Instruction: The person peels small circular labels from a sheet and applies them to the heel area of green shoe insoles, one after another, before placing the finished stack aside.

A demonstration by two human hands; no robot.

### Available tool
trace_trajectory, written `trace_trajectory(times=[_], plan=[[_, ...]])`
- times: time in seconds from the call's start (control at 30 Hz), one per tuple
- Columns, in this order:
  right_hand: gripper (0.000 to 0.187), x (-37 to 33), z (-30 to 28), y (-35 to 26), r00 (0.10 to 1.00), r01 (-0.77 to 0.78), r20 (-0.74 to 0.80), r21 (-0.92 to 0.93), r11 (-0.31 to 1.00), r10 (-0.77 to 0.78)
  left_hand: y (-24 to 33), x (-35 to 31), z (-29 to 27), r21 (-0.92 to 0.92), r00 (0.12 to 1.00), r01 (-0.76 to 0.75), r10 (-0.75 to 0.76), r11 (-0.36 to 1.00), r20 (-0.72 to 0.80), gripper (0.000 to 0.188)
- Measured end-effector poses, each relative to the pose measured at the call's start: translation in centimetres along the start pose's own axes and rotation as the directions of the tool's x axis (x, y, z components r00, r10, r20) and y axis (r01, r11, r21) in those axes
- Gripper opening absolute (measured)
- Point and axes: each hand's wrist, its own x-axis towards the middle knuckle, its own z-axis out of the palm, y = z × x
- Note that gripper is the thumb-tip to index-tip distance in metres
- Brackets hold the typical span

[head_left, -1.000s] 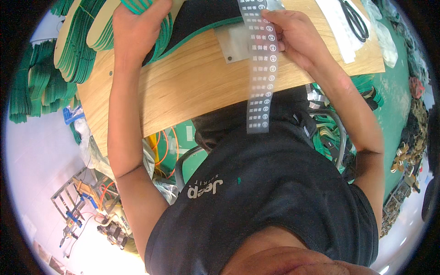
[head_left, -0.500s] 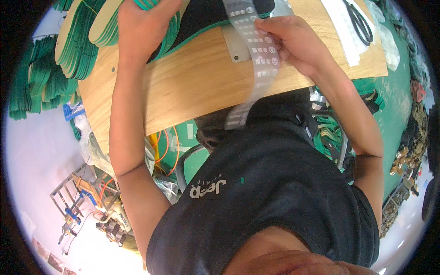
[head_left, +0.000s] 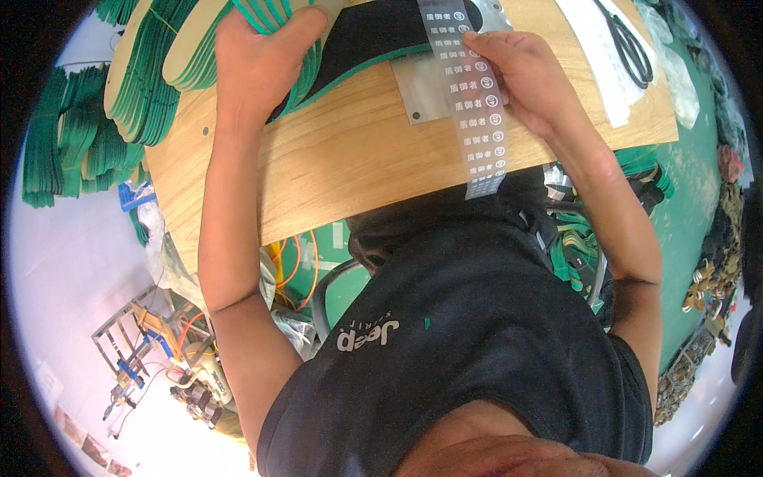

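At the far left of the table, my left hand (head_left: 266,67) is closed around several fanned green-edged insoles (head_left: 311,75). A black insole (head_left: 369,36) with a green edge lies flat just right of that hand. My right hand (head_left: 528,75) pinches the edge of a clear strip of white-printed labels (head_left: 475,103) between thumb and fingers. The strip crosses the black insole's right part and hangs over the table's near edge, its lower end above my lap. Beneath the strip sits a metal plate (head_left: 421,103) with a screw hole.
Stacks of cream and green insoles (head_left: 143,79) crowd the wooden table's (head_left: 334,175) far left, with more bundles (head_left: 60,135) beyond. White sheets (head_left: 592,56) and a coiled black cord (head_left: 629,48) lie at the far right. Orange hoses (head_left: 312,270) run below the table.
The label strip has gone from swinging and blurred toward the left to hanging nearly straight down. Both hands keep their holds; the whole view has shifted slightly.
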Motion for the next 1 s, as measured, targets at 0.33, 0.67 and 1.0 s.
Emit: trace_trajectory(times=[0.33, 0.67, 1.0], plan=[[0.025, 0.3, -0.5, 0.9, 0.999, 0.018, -0.029, -0.020, 1.000, -0.018, -0.5, 0.0, -0.2, 0.033, 0.999, -0.036, 0.037, 0.999, -0.022, 0.023], [0.024, 0.3, -0.4, 1.3, 1.000, 0.014, -0.020, 0.049, 0.999, -0.013, 0.1, -0.5, 0.5, 0.306, 0.996, -0.014, -0.015, 0.952, 0.093, 0.031], [0.028, -0.5, -0.7, 1.6, 0.995, 0.037, -0.088, -0.017, 0.999, -0.039, 5.8, -0.9, 2.3, 0.146, 0.949, 0.140, -0.175, 0.979, 0.263, 0.044]])
